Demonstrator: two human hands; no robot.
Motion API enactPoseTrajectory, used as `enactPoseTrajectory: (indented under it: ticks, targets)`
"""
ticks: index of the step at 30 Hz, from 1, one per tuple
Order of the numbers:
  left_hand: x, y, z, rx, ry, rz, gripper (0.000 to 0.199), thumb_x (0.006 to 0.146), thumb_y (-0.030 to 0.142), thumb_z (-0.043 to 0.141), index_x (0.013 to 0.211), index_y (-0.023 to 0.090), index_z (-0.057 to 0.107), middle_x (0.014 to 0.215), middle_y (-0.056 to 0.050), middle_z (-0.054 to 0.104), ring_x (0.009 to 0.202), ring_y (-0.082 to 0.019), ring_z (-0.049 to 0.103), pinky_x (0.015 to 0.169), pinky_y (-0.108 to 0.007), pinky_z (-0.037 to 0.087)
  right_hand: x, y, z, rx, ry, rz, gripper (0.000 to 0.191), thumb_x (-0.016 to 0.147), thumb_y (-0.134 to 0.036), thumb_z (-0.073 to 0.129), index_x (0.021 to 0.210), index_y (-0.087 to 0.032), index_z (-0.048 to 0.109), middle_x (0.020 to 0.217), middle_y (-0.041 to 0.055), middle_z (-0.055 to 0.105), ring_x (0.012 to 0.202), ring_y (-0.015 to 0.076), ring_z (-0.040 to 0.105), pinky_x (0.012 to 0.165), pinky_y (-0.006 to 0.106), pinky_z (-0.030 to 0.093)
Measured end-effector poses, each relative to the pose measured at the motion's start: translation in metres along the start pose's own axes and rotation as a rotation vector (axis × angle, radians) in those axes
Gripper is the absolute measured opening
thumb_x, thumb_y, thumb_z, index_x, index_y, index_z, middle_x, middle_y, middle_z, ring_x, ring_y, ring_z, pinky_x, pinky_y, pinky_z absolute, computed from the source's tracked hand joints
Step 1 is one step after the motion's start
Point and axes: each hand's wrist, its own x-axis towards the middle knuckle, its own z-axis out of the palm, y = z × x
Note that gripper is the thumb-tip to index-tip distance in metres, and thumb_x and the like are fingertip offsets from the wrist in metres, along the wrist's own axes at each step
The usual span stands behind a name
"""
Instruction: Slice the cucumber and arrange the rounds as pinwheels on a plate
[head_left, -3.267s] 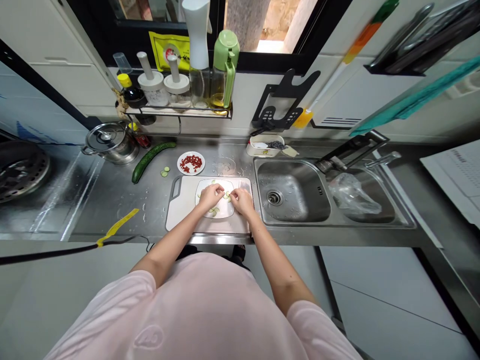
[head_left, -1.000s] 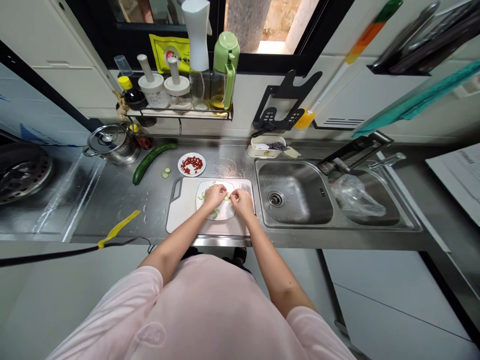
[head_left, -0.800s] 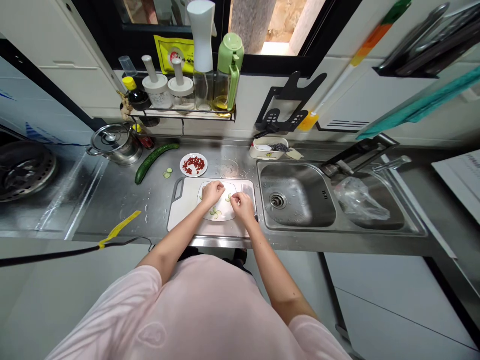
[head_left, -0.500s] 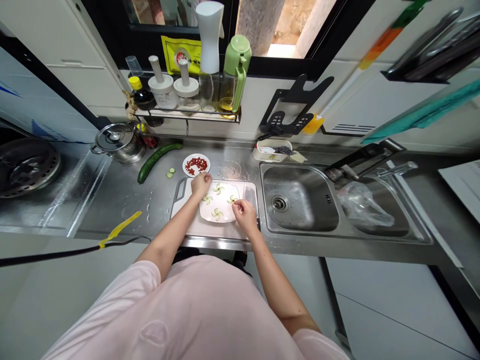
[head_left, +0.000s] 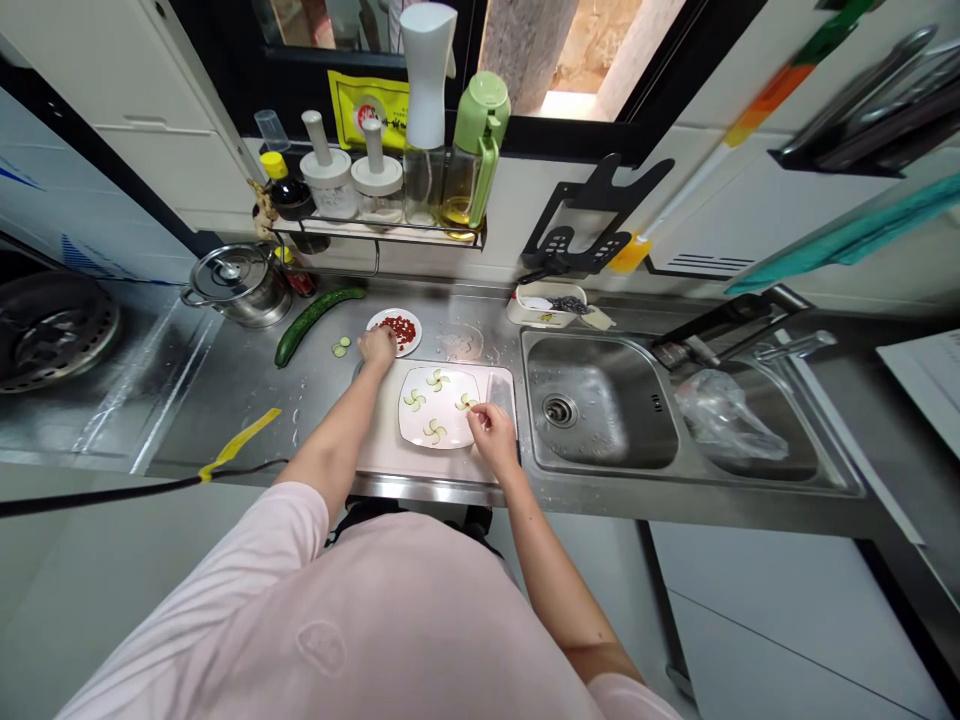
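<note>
My left hand (head_left: 377, 347) is at the near left edge of a small white plate (head_left: 411, 341) of chopped red pieces (head_left: 403, 328); its fingers are pressed together over the pieces, and their tips are too small to make out. My right hand (head_left: 493, 434) is pinched at the right side of a white square plate (head_left: 437, 407), close to one of several pinwheels of thin green slices (head_left: 465, 403). Whatever its fingertips hold is too small to tell. The square plate lies on a pale cutting board (head_left: 382, 452).
A cucumber (head_left: 311, 322), some cut slices (head_left: 341, 346) and a lidded steel pot (head_left: 238, 284) stand to the left. The sink (head_left: 604, 400) is on the right. Above hangs a shelf (head_left: 390, 232) with bottles and jars. A cleaver-like blade (head_left: 499, 392) lies on the board.
My left hand has moved left from the square plate's upper left corner to the small plate of red pieces. My right hand has barely moved.
</note>
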Motion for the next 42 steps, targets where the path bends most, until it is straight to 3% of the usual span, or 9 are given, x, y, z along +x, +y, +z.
enactPoseTrajectory:
  ticks: [11, 19, 30, 35, 39, 42]
  targets:
    - [0.014, 0.004, 0.007, 0.063, -0.096, 0.005, 0.021, 0.084, 0.029, 0.051, 0.094, 0.021, 0.067, 0.111, -0.014, 0.062, 0.108, -0.028, 0.053, 0.091, -0.042, 0.035, -0.004, 0.004, -0.005, -0.004, 0.014, 0.039, 0.017, 0.087, -0.033, 0.049, 0.082, -0.021, 0.060, 0.072, 0.0020, 0.057, 0.072, 0.0180, 0.052, 0.069, 0.029, 0.039]
    - [0.023, 0.003, 0.016, 0.116, -0.073, 0.013, 0.027, 0.087, 0.029, 0.045, 0.099, 0.018, 0.067, 0.111, -0.016, 0.063, 0.108, -0.030, 0.054, 0.090, -0.043, 0.035, -0.005, 0.007, -0.006, -0.016, 0.017, 0.033, 0.018, 0.088, -0.033, 0.049, 0.083, -0.021, 0.061, 0.071, 0.0016, 0.056, 0.073, 0.0179, 0.052, 0.068, 0.028, 0.039]
    - [0.021, 0.001, 0.014, 0.138, -0.061, 0.088, 0.028, 0.088, 0.026, 0.046, 0.103, 0.012, 0.065, 0.111, -0.020, 0.062, 0.109, -0.029, 0.054, 0.091, -0.041, 0.037, -0.006, 0.008, -0.007, -0.013, 0.017, 0.047, 0.018, 0.088, -0.034, 0.048, 0.083, -0.021, 0.061, 0.072, 0.0023, 0.058, 0.073, 0.0185, 0.053, 0.069, 0.029, 0.040]
    - [0.011, 0.004, 0.009, -0.109, -0.031, 0.007, 0.021, 0.086, 0.026, 0.047, 0.092, 0.019, 0.066, 0.110, -0.012, 0.065, 0.108, -0.026, 0.055, 0.092, -0.038, 0.039, -0.005, 0.009, -0.004, -0.003, 0.018, 0.045, 0.017, 0.087, -0.033, 0.049, 0.082, -0.021, 0.061, 0.072, 0.0017, 0.058, 0.073, 0.0181, 0.053, 0.069, 0.029, 0.040]
    - [-0.006, 0.013, 0.010, -0.545, -0.109, -0.003, 0.016, 0.082, 0.025, 0.051, 0.088, 0.019, 0.065, 0.094, -0.005, 0.069, 0.089, -0.016, 0.061, 0.084, -0.028, 0.045, 0.002, 0.005, -0.001, 0.015, 0.014, 0.029, 0.015, 0.087, -0.031, 0.050, 0.082, -0.021, 0.060, 0.073, 0.0019, 0.058, 0.073, 0.0181, 0.053, 0.070, 0.030, 0.040]
    - [-0.025, 0.022, 0.006, -0.838, -0.150, 0.043, 0.015, 0.080, 0.023, 0.053, 0.086, 0.016, 0.064, 0.092, -0.004, 0.069, 0.086, -0.014, 0.061, 0.081, -0.024, 0.046, 0.010, -0.002, 0.001, 0.029, 0.012, 0.008, 0.014, 0.086, -0.030, 0.050, 0.082, -0.021, 0.060, 0.073, 0.0018, 0.058, 0.073, 0.0176, 0.053, 0.071, 0.030, 0.041]
